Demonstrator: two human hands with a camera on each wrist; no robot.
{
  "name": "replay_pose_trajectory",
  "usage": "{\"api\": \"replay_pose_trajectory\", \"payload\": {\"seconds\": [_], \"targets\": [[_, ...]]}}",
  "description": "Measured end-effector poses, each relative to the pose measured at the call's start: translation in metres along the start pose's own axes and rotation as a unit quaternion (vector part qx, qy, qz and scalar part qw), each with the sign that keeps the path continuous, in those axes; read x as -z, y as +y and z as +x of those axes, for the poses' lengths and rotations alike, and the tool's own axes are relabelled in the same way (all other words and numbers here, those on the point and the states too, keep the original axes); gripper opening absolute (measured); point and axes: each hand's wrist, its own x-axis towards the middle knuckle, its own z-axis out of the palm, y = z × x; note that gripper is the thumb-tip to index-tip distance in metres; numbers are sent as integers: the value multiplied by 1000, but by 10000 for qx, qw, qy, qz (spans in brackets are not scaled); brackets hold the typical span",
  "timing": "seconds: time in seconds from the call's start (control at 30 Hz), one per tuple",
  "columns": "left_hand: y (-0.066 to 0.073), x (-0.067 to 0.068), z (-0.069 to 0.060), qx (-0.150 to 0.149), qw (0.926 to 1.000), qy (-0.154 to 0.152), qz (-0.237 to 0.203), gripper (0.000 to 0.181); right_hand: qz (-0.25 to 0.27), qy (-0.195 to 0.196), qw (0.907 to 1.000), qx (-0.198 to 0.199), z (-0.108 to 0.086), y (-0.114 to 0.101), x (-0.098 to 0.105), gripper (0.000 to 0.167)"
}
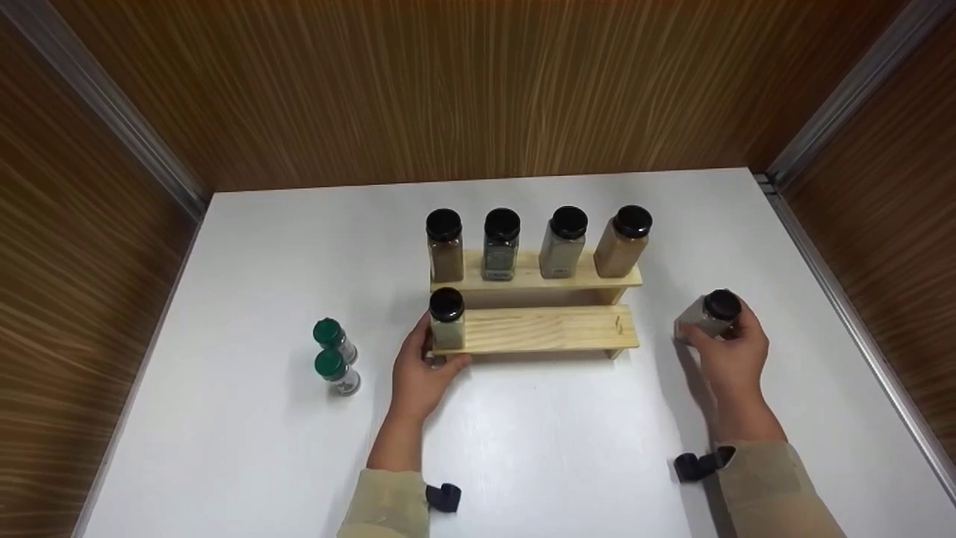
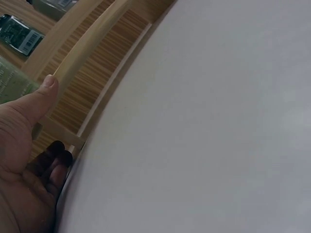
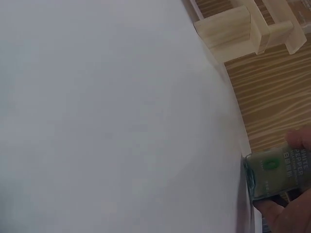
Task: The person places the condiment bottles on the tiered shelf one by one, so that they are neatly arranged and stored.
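Left hand has a grip on the wooden rack at its left end. Right hand is holding a white pepper jar off to the rack's right.

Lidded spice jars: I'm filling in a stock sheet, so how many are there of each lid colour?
Square clear jars with black lids: 6 (5 on the pale two-tier wooden rack, 1 in the right hand)
Small round jars with green lids: 2
Total: 8 jars
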Motion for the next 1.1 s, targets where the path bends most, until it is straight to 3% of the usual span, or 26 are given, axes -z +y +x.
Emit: {"api": "replay_pose_trajectory", "payload": {"seconds": [0.27, 0.47, 0.7, 1.1], "targets": [[1, 0, 0, 30, 10000, 10, -13, 96, -47, 7, 9993, 372, -20, -10, -1, 72], [2, 0, 0, 132, 9999, 14, -19, 95, 333, 163, 9982, 479, -36, -29, -5, 76], [2, 0, 2, 58, 10000, -6, -29, 95, 446, 315, 9936, 991, -50, -45, -14, 71], [3, -2, 2, 153, 9999, -17, -66, 96, 1112, -180, 9787, 1714, -65, -71, -40, 67]]}}
